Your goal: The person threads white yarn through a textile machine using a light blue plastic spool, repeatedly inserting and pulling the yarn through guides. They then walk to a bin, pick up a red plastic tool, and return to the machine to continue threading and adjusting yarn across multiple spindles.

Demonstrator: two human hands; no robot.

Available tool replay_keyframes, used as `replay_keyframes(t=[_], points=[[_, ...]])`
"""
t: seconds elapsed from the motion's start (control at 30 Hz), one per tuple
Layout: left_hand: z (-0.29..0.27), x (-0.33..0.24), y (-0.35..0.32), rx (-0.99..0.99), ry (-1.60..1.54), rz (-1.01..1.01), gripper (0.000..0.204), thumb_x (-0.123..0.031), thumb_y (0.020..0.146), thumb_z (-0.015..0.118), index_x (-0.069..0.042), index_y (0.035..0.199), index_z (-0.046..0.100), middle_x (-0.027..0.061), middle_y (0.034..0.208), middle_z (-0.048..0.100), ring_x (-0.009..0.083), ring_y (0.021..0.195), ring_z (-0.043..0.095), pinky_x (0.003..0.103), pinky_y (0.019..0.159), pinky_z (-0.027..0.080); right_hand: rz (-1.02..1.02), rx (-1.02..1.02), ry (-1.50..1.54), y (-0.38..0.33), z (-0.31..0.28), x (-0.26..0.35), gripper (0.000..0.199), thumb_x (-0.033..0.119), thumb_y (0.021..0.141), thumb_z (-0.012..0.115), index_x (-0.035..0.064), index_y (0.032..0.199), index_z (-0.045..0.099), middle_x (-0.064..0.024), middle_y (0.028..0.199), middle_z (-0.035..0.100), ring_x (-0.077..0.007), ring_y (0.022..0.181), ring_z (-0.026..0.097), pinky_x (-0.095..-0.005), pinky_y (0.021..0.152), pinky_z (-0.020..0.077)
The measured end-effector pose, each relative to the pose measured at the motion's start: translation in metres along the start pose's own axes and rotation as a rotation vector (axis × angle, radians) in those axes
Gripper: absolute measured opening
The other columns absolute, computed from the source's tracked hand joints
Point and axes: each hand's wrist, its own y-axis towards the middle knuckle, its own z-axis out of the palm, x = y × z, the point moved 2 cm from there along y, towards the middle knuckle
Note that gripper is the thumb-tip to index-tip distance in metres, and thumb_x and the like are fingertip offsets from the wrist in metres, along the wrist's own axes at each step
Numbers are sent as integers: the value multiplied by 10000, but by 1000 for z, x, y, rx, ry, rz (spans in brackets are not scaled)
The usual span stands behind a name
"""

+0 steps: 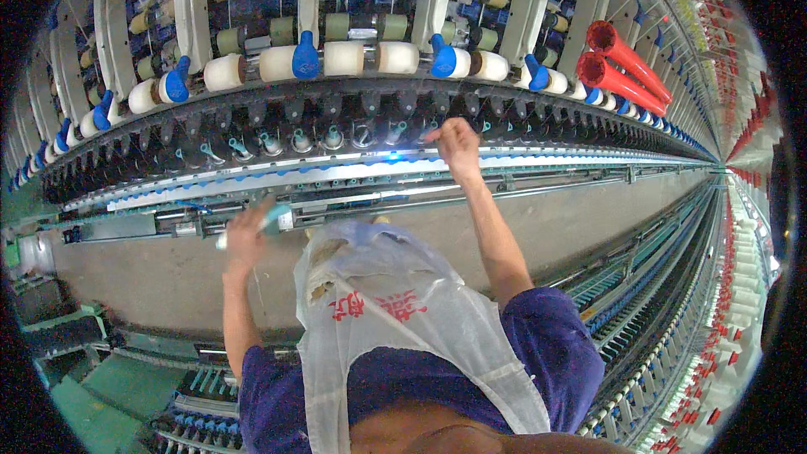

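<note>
Left hand around pale tube (blurred), right hand curled, hold unclear, red-lettered apron

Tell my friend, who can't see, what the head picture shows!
A person's bare right hand reaches to a long metal machine with white cylindrical rollers, while the blurred bare left hand holds a pale tube-shaped thing. Two shiny red tubes lie at upper right.

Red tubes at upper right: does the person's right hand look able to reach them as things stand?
Probably yes: the right hand is the nearer one, and nothing visible blocks its way to the red tubes.
</note>
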Motion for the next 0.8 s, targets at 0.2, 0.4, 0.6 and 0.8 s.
replay_keyframes(t=[0.2, 0.4, 0.6, 0.8], points=[[20, -8, 7, 24, -1451, -412, 768, -4, 835, 605, -155, 1453, 175, 118, 1140, 575, 207, 999, 573, 372, 838, 492, 179, 356, -271, -32, 77, 5, 181, 148, 923, 567, 19, 1034, 626, 2, 760, 652, -37, 675, 515, -219, 619, 440], [14, -95, 64, 147, -1855, -56, 966, -85, 797, 707, -178, 1485, 35, 139, 1166, 555, 272, 1012, 601, 412, 871, 501, 250, 479, 221, -45, 155, 67, 283, 197, 892, 630, 10, 1104, 639, -14, 875, 627, -69, 742, 560, -244, 625, 478], [6, -119, 83, 102, -1564, -137, 1011, 29, 787, 656, -190, 1494, -33, 104, 1163, 542, 186, 968, 589, 327, 827, 495, 121, 39, 5, -55, 158, 75, 114, 82, 867, 640, 3, 939, 679, 2, 806, 582, -68, 755, 567, -229, 634, 487], [24, -127, 84, 74, -1102, -196, 1004, -71, 765, 699, -129, 1491, 8, 103, 945, 638, 156, 827, 602, 278, 743, 479, -362, -74, 23, -50, 139, 84, 136, 58, 779, 695, 19, 908, 679, -44, 775, 500, -158, 733, 480, -285, 637, 397]])
